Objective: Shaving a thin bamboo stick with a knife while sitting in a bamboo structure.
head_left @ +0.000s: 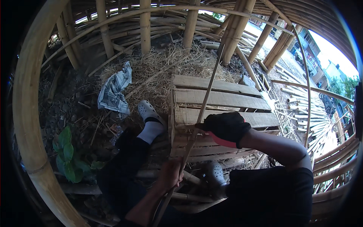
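A long, thin bamboo strip [210, 85] slants across the middle, from my lap up to the far posts. My bare left hand [169, 174] is closed in a fist around its lower part. Higher up, my right hand [226, 126], in a black glove with a red edge, is closed at the strip. A small brown end pokes out left of the strip there; whether the glove also hides a tool, I cannot tell. Under and beyond my right hand stands a slatted wooden crate [221, 96], close in front of my legs.
A thick bamboo pole [28, 102] curves along the left. Crumpled newspaper [114, 92] lies by my left shoe [148, 110], near straw [162, 64]. Bamboo posts [145, 28] stand at the back. Cut bamboo poles [302, 109] are piled at right. A leafy plant [68, 155] grows at left.
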Demonstrator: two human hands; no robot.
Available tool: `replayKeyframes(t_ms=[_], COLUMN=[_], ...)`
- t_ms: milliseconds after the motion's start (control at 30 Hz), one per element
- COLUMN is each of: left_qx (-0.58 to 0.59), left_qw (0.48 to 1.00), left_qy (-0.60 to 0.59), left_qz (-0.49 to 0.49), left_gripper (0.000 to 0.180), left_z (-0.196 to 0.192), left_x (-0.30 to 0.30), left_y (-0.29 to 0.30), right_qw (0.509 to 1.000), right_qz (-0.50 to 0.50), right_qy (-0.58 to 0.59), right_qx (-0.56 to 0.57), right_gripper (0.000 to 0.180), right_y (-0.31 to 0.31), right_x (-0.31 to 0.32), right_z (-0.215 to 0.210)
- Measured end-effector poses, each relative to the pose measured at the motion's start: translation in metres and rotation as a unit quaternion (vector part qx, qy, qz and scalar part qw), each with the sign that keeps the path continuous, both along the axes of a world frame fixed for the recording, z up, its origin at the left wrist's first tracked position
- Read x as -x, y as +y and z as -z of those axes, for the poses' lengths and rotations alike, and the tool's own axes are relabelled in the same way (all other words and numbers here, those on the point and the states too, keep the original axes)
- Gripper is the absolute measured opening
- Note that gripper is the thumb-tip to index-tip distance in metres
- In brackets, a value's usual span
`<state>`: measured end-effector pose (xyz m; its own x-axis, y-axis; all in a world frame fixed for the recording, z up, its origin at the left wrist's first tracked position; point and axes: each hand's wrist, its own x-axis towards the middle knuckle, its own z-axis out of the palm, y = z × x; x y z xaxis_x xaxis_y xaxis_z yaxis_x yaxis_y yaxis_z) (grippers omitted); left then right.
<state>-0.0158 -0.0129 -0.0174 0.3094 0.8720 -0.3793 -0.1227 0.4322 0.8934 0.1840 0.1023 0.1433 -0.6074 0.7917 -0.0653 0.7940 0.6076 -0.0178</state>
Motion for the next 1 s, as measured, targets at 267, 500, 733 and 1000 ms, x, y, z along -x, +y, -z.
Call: replayKeyframes(t_ms=[267, 500, 733, 1000], left_qx=[-0.025, -0.036, -0.018, -0.004], left_qw=[0.999, 0.998, 0.999, 0.999], left_qy=[-0.017, 0.017, 0.003, 0.006], left_qz=[-0.022, -0.052, -0.049, -0.039], left_gripper=[0.042, 0.043, 0.04, 0.038], left_z=[-0.002, -0.001, 0.001, -0.003], left_x=[-0.004, -0.006, -0.006, -0.005], left_y=[-0.002, -0.005, -0.005, -0.004], right_qw=[0.985, 0.992, 0.956, 0.959], right_qz=[0.05, 0.109, 0.173, 0.155], right_qy=[0.164, 0.049, -0.015, -0.118], right_qx=[0.006, 0.046, 0.236, 0.205], right_gripper=[0.057, 0.069, 0.06, 0.038], right_y=[0.039, 0.051, 0.066, 0.072], right_x=[-0.011, 0.029, 0.062, 0.084], right_z=[0.006, -0.009, -0.03, -0.017])
